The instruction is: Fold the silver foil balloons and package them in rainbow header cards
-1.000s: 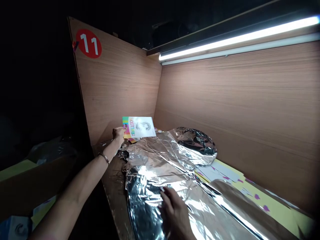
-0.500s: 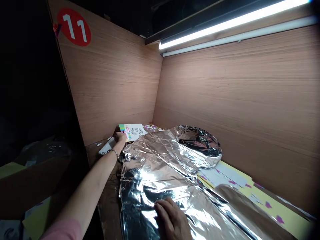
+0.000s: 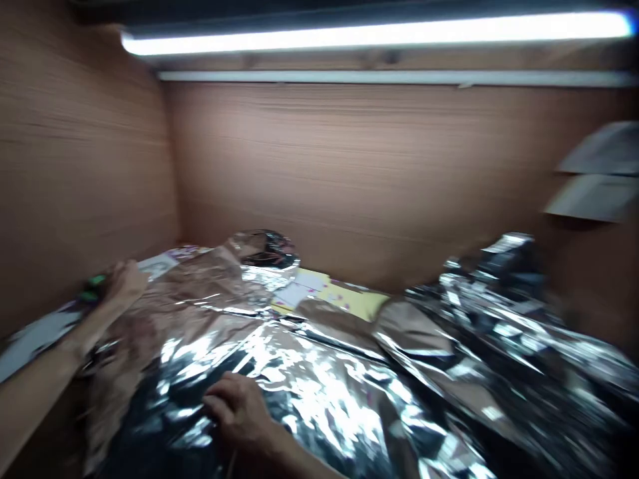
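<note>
Silver foil (image 3: pixel 329 392), crumpled: lay across the near middle. Right hand (image 3: pixel 242 409): over the foil, fingers curled; any pinch could not be told. Left hand (image 3: pixel 122 283): far left, just beside a pale card (image 3: pixel 158 266); blurred, grip could not be told. Risk: a dragging right hand might have torn foil or displaced yellow sheets (image 3: pixel 352 299) beyond.

Wooden walls (image 3: pixel 349 166) and tube light (image 3: pixel 379 34) suggest a workshop.

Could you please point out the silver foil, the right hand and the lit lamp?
Silver foil (image 3: pixel 309 379): head view, its shiny middle.
Right hand (image 3: pixel 244 409): head view, back of the hand.
Lit lamp (image 3: pixel 377 36): head view, middle of the tube.
</note>
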`<act>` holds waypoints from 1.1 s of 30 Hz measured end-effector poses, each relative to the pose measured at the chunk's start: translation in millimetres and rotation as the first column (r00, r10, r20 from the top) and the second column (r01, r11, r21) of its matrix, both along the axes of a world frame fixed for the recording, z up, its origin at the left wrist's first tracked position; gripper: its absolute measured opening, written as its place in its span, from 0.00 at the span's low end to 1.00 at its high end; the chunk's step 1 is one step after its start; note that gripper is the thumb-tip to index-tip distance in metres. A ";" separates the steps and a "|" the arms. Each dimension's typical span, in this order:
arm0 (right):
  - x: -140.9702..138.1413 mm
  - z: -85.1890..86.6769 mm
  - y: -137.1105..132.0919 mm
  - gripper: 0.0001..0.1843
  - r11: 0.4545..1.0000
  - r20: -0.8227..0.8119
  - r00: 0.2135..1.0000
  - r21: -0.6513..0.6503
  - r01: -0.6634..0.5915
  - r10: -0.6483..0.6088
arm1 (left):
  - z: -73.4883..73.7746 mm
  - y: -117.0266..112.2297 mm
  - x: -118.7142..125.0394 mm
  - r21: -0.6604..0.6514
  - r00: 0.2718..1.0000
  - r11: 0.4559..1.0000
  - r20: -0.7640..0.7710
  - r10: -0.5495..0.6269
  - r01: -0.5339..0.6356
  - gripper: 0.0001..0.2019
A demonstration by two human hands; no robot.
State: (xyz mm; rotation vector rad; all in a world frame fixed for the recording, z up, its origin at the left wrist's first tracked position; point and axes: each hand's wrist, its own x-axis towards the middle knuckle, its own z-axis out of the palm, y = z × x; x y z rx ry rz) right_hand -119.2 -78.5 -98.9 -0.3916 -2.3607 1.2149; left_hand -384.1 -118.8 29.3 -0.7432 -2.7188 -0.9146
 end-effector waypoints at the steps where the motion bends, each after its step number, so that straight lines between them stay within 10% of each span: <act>1: -4.1 1.2 3.2 0.05 1.000 -0.008 1.000 -0.008 0.019 -0.019 | -7.4 9.8 4.9 -0.023 0.998 0.998 -0.023 -0.054 0.053 0.14; 3: -10.2 11.9 16.4 0.07 0.998 -0.051 0.997 -0.012 0.060 -0.060 | -29.6 31.3 23.0 -0.117 0.923 0.948 -0.220 -0.317 0.297 0.15; 6: 1.8 51.1 47.7 0.08 0.973 -0.115 0.976 0.118 0.197 -0.184 | -64.7 56.0 78.4 -0.248 0.642 0.704 -0.289 -0.710 0.666 0.15; 11: 102.8 123.6 110.3 0.05 0.803 -0.130 0.903 0.419 0.425 -0.410 | -85.0 70.8 192.5 -0.150 0.541 0.564 -0.169 -0.824 0.812 0.16; 15: 226.3 128.7 133.4 0.10 0.658 -0.100 0.799 0.511 0.553 -0.593 | -81.4 74.3 236.2 -0.054 0.455 0.461 -0.097 -0.885 0.886 0.16; 19: 332.5 88.3 118.8 0.25 0.532 -0.031 0.715 0.646 0.548 -0.698 | -73.1 74.2 261.6 0.126 0.430 0.435 0.069 -0.900 0.891 0.13; 21: 367.1 66.2 111.5 0.19 0.248 -0.039 0.573 0.876 0.414 -0.818 | -69.2 74.9 280.2 0.234 0.396 0.435 0.198 -0.897 0.869 0.11; 23: 386.6 52.9 108.3 0.14 0.132 -0.077 0.499 0.920 0.370 -0.863 | -68.2 76.4 304.0 0.366 0.320 0.454 0.370 -0.872 0.812 0.13; 28: 367.8 61.3 99.6 0.15 0.020 -0.180 0.435 0.910 0.415 -0.882 | -75.6 77.8 367.8 0.584 -0.100 0.591 0.753 -0.650 0.557 0.24; 33: 291.2 71.7 60.7 0.15 0.091 -0.136 0.585 0.935 0.342 -0.799 | -67.2 75.7 396.7 0.695 -0.373 0.671 0.713 -0.594 0.259 0.29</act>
